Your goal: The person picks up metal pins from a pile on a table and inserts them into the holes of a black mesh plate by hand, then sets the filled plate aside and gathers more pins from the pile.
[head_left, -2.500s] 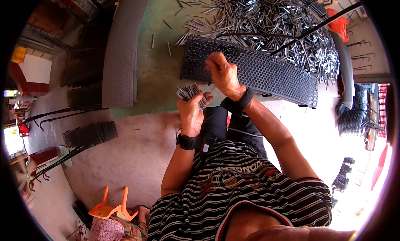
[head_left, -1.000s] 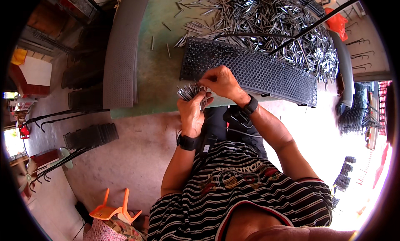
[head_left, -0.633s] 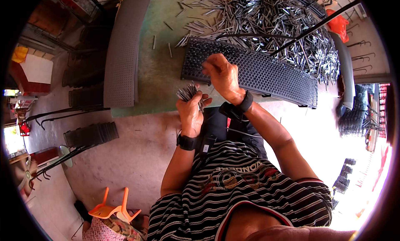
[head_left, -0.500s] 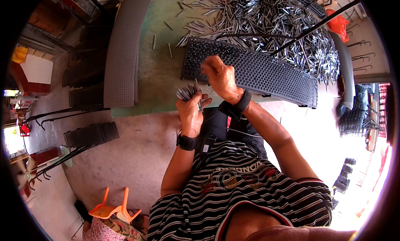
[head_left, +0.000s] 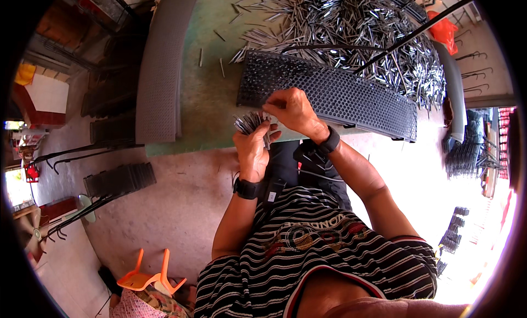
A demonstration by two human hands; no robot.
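Note:
A bundle of thin metal rods is gripped in my left hand, their ends fanning out above the fingers. Close beside it, to the right, my right hand is closed in a pinch, its fingertips at the bundle. Whatever lies between those fingertips is too small to make out. Just beyond both hands a black perforated tray with rows of round holes rests at a slant on the green table. Some holes toward its left end look filled, though I cannot tell with what.
A large heap of loose metal rods covers the far right of the table. Grey perforated sheets are stacked along its left side. Black bars cross above the heap. An orange plastic stool stands on the floor at lower left.
My right hand has come down from over the tray's near edge to the rods in my left hand. The left hand has stayed nearly in place, still holding the bundle.

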